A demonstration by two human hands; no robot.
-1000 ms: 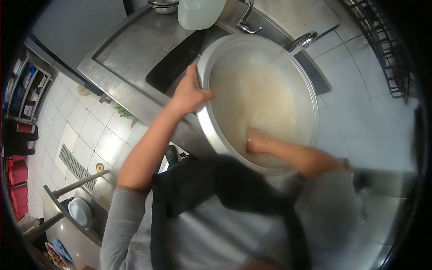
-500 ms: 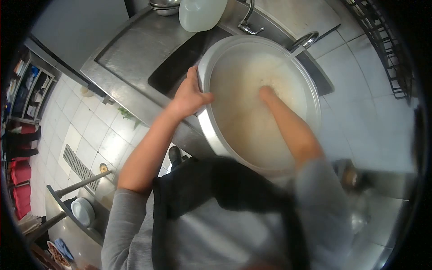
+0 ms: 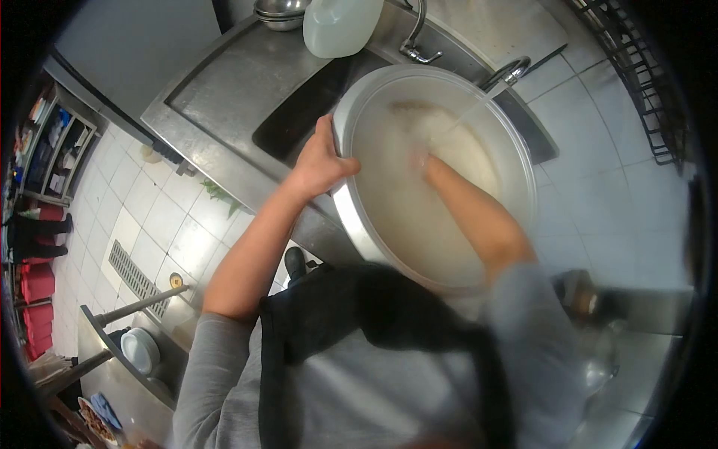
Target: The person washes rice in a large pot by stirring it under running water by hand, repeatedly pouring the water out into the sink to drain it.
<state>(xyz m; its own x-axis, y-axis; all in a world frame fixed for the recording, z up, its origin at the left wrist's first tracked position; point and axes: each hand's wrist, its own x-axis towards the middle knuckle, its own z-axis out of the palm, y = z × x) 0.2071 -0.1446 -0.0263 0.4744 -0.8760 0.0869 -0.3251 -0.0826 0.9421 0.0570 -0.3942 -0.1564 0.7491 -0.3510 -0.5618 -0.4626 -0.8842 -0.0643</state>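
A large metal pot (image 3: pixel 346 198) stands over the sink (image 3: pixel 288 135), holding cloudy, pale liquid (image 3: pixel 419 232). My left hand (image 3: pixel 321 161) grips the pot's left rim, thumb over the edge and fingers outside. My right hand (image 3: pixel 422 161) is in the liquid near the pot's middle; its fingers are hidden by the cloudy liquid and splashing. Water runs from the curved faucet (image 3: pixel 514 71) at the upper right into the pot.
A second tap (image 3: pixel 413 51) rises behind the pot. A translucent plastic jug (image 3: pixel 340 26) and stacked metal bowls (image 3: pixel 282 11) sit at the back of the steel counter (image 3: pixel 232 82). A black wire rack (image 3: pixel 643 82) is at right. Lower left, a shelf holds white containers (image 3: pixel 140 350).
My right hand has moved from the pot's near side up to its middle, then slightly left. My left hand keeps its hold on the rim. The view has shifted slightly.
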